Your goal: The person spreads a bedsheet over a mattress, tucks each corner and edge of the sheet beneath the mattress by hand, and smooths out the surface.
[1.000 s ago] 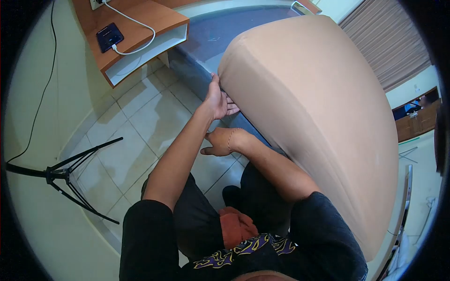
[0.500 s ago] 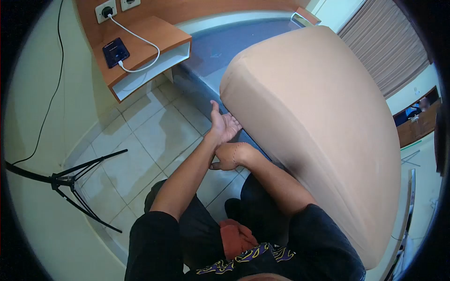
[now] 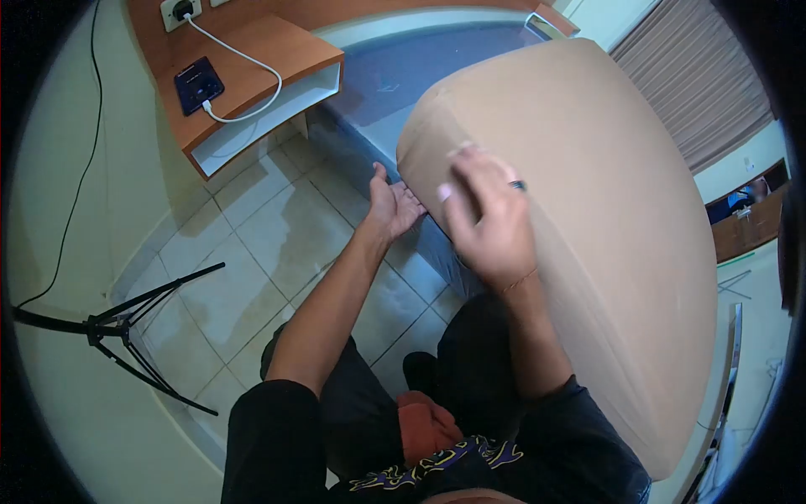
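A mattress (image 3: 571, 202) in a beige fitted cover sits skewed on the blue-grey bed base (image 3: 437, 63). My left hand (image 3: 395, 207) is palm up at the mattress's lower edge near the corner. Its thumb points away and its fingers lie stretched along the underside, their tips partly hidden. Above the mattress's near side is my right hand (image 3: 495, 223), slightly blurred, with thumb and fingers apart and nothing in them. A dark ring shows on one finger. I cannot tell whether it touches the cover.
A wooden wall shelf (image 3: 285, 55) at upper left bears a phone (image 3: 200, 86) on a white charging cable (image 3: 252, 67). A black tripod stand (image 3: 109, 329) stands on the tiled floor (image 3: 277, 244) at left. A pleated curtain (image 3: 697, 80) hangs at upper right.
My right hand has left my left wrist and risen up and right over the mattress's side, its fingers spreading. My left hand has shifted slightly up and left along the edge.
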The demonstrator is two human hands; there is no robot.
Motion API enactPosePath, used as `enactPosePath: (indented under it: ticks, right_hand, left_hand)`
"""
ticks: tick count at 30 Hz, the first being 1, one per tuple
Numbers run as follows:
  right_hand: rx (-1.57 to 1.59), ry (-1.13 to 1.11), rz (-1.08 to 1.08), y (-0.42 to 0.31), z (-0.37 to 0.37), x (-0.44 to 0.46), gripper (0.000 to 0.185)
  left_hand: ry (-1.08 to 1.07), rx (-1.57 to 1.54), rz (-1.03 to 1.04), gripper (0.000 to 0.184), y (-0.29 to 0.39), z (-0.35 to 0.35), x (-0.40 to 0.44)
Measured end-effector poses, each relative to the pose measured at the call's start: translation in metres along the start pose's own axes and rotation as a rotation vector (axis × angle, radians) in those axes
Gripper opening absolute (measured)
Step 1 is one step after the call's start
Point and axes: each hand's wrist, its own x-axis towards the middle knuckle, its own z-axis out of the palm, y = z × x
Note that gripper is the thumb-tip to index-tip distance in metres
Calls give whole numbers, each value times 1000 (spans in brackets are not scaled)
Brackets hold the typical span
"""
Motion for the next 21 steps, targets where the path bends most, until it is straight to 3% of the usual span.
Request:
enactPosePath:
  ticks: [2, 5, 11, 13, 14, 16, 17, 18, 19, 21]
  right_hand:
    - [-198, 187, 128, 10, -3, 2, 34]
    - [-464, 182, 172, -2, -10, 6, 40]
    - [-518, 76, 227, 4, 3, 7, 53]
    - [-506, 52, 234, 7, -2, 7, 53]
    - [-453, 28, 224, 11, -6, 4, 53]
    - [-391, -7, 232, 14, -12, 2, 52]
    - [-396, -58, 253, 12, -15, 3, 54]
    - [-401, -106, 271, 11, -17, 5, 56]
    - [-410, -90, 260, 10, -17, 7, 58]
    - [-389, -84, 268, 10, -17, 6, 59]
  left_hand:
    - [-18, -41, 13, 106, -4, 12, -6]
    - [-120, -45, 40, 105, 1, 21, -4]
    - [-268, 31, 58, 91, 4, 16, 6]
    - [-63, 371, 84, 80, 0, 27, -2]
    - [-56, 370, 77, 80, -6, 32, -8]
    - [206, 625, 295, 80, -30, 42, -20]
    - [216, 619, 364, 79, -47, 43, -28]
    - [278, 551, 181, 81, -58, 57, -45]
    - [83, 293, 0, 79, -75, 41, -43]
    - [74, 285, -2, 73, -105, 42, -50]
